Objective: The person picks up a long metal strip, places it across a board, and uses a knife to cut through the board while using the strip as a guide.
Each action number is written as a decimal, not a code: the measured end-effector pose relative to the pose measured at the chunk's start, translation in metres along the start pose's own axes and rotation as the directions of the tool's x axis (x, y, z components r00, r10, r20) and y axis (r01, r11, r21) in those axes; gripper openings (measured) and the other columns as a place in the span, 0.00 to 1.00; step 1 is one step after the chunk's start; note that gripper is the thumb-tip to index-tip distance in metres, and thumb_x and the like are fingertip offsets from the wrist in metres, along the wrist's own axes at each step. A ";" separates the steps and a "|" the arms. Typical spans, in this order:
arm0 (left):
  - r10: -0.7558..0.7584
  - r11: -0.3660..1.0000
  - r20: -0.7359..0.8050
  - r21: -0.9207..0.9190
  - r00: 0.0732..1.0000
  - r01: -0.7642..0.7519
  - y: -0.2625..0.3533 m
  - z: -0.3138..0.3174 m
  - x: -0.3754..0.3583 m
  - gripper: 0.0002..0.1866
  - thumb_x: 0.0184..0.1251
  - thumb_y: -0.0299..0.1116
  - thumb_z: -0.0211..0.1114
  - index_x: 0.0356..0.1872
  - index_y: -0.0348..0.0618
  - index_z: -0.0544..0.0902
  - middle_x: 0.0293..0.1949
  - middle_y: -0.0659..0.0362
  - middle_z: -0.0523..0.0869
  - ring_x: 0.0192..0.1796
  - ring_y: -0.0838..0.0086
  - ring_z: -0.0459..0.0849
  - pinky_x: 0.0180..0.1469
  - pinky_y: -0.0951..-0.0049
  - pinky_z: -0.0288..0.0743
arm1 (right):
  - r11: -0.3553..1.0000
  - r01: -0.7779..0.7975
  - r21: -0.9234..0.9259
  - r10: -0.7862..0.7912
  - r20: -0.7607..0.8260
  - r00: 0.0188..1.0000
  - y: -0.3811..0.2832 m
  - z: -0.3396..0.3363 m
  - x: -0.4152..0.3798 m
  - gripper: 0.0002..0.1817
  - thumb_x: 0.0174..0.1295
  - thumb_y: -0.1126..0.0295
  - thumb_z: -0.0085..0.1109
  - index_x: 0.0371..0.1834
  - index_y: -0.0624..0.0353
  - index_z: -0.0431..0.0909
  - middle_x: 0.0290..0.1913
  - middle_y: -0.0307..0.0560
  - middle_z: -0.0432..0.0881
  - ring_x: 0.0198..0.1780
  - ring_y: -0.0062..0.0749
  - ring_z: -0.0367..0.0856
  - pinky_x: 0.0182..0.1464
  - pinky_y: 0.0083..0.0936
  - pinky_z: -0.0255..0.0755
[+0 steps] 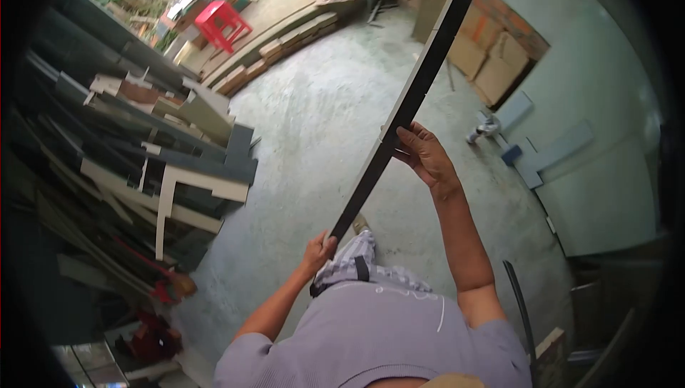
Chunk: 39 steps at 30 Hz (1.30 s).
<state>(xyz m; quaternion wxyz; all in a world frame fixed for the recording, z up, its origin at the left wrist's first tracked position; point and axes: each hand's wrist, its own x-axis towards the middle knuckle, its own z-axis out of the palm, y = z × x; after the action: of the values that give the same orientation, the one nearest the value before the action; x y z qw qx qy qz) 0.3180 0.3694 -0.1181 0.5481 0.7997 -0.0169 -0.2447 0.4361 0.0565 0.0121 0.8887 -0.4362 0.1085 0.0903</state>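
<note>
A long, straight black strip (421, 84) with a pale edge and small notches along it slants up from my waist past the top of the view. Near its lower end, my left hand (319, 251) is closed around it. Further up, my right hand (425, 154) grips the strip from the right side, thumb on the dark face and fingers partly behind. The strip's far end lies outside the view.
Stacked panel offcuts (193, 181) lean on the left. A red plastic stool (222, 25) stands on the raised step at the back. Cardboard (503, 63) rests against the brick wall. A large pale sheet (606, 174) with cut pieces and a tool (486, 127) lies right.
</note>
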 end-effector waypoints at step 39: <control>-0.313 0.912 -0.531 0.065 0.788 0.406 0.032 -0.462 0.652 0.28 0.61 0.54 0.58 0.50 0.39 0.74 0.37 0.39 0.80 0.41 0.43 0.79 0.42 0.56 0.71 | 0.812 -0.309 -0.496 0.513 0.352 0.783 -0.044 0.284 0.887 0.15 0.55 0.76 0.61 0.47 0.62 0.76 0.42 0.42 0.81 0.44 0.24 0.78 0.49 0.22 0.70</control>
<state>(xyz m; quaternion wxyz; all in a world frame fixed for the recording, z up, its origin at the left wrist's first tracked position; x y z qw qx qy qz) 1.0887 0.5654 -0.2036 0.4033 0.8688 0.2599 -0.1223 1.3315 0.3147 -0.0262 0.7324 -0.5424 -0.0374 0.4099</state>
